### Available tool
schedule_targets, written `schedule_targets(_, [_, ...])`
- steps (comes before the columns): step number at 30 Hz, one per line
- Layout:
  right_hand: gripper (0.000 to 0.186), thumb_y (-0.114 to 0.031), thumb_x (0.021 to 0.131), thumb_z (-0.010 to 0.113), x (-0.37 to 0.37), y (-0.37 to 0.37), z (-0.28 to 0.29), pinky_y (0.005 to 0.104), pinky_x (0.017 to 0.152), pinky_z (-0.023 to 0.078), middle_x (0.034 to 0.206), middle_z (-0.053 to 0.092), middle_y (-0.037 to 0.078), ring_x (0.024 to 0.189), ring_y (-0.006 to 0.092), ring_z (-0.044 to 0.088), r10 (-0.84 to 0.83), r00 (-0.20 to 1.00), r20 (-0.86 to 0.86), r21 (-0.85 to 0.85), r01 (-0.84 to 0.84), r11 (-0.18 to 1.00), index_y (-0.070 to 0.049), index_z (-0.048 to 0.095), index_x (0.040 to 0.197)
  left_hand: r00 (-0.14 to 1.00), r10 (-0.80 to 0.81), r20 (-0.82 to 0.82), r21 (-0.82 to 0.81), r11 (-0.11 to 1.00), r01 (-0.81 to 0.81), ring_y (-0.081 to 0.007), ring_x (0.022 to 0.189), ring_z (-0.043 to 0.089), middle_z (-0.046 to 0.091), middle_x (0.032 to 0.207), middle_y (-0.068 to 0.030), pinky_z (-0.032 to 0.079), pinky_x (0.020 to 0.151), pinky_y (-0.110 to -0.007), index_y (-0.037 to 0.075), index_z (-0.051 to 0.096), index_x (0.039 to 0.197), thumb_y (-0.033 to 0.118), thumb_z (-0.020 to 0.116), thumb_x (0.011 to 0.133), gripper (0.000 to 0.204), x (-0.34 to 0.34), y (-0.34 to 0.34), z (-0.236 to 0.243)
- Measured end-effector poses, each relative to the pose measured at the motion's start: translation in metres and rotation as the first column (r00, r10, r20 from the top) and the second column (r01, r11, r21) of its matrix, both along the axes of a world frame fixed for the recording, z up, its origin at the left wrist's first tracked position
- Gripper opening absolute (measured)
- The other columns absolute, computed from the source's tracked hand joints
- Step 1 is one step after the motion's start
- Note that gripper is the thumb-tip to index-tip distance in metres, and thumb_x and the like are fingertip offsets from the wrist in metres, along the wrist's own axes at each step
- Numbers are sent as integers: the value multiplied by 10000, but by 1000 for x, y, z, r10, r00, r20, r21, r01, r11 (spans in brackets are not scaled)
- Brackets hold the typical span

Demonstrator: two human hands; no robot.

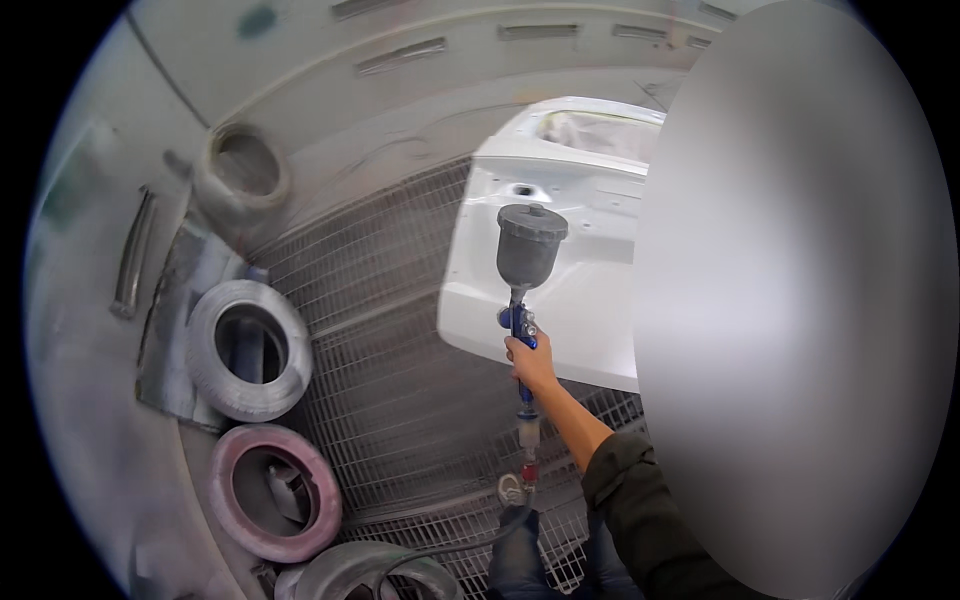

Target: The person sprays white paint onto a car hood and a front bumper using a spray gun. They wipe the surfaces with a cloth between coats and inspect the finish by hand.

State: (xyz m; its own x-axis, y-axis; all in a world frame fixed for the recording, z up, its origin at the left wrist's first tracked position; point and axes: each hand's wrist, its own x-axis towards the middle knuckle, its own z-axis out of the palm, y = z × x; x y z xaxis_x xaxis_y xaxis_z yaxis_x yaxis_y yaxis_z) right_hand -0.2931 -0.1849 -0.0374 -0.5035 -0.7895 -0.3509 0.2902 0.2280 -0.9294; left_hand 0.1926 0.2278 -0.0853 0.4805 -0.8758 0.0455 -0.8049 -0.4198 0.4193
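Note:
My right hand point(530, 362) is closed around the grip of a spray gun point(521, 328) with a blue body. On top of the gun sits a grey lidded paint cup point(530, 250), upright. Below the grip hang a clear filter piece and a red fitting, from which a dark air hose point(470, 543) runs down to the left. Just beyond the gun is a white vehicle door panel point(585, 345) with a window opening; its right part is hidden. My left hand is not in view.
A large blurred grey shape point(800, 300) covers the right side. Metal floor grating point(390, 380) lies underfoot. Along the left wall are several paint-dusted tires, among them a white one point(205, 350) and a pinkish one point(226, 490). Pale walls point(330, 115) surround the space.

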Motion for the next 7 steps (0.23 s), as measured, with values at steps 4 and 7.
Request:
schedule_targets(4, [282,-126,828,609,-90,126,46,269,403,388,616,511,6,471,97,475,-51,998,-38,0,51,999,-27,554,1086,965,-223,-139,104,966,238,-376,943,591,634,1034,-271,452,844,-439,-53,620,1134,315,612,907,432,-42,-7,48])
schedule_targets(7, [503,-143,826,605,-160,208,58,286,449,420,616,516,9,482,110,492,-76,996,-47,11,77,997,-23,519,1307,894,-184,-408,253,919,304,-435,1092,527,563,1253,-276,405,924,-511,-6,592,1237,601,626,812,741,-49,-12,4])
